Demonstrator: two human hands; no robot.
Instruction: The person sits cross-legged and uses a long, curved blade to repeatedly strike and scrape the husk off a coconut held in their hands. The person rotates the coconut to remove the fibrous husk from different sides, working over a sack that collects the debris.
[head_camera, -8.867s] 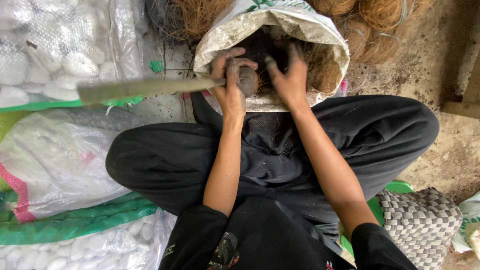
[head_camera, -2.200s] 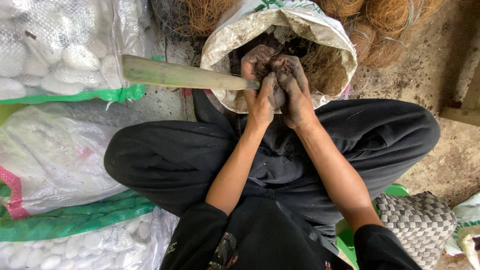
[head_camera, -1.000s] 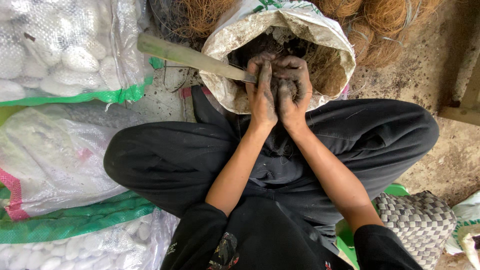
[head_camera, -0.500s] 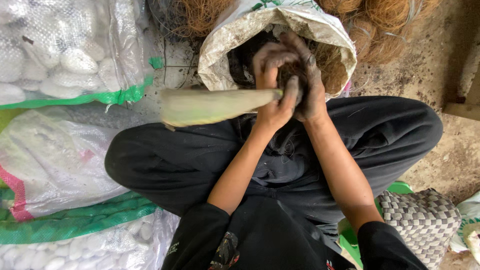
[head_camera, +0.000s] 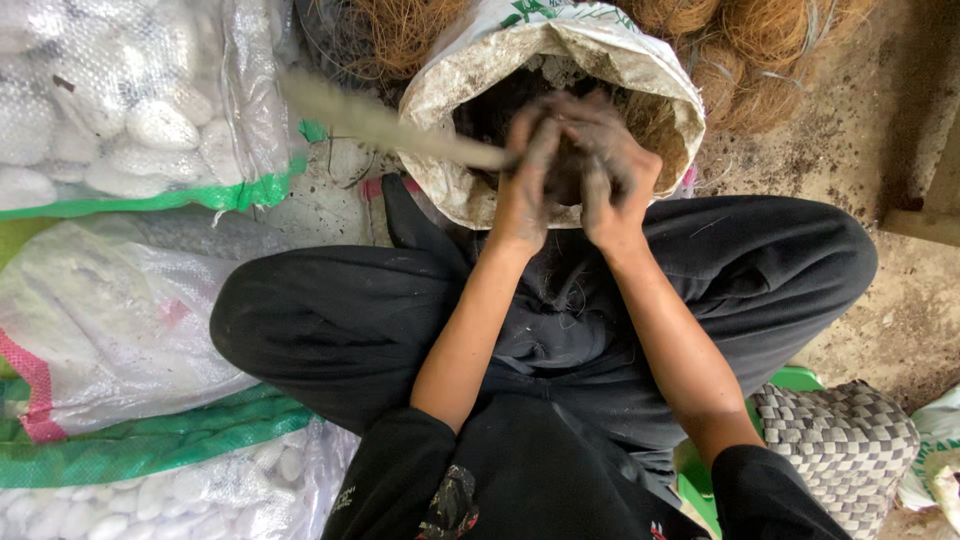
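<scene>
Head view: long pale leaf (head_camera: 390, 125) motion-blurred, gripped by soil-caked left hand (head_camera: 528, 170).

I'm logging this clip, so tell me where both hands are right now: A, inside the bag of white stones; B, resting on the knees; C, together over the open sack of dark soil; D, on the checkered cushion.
C: the left hand and right hand are pressed together over the sack mouth.
</scene>
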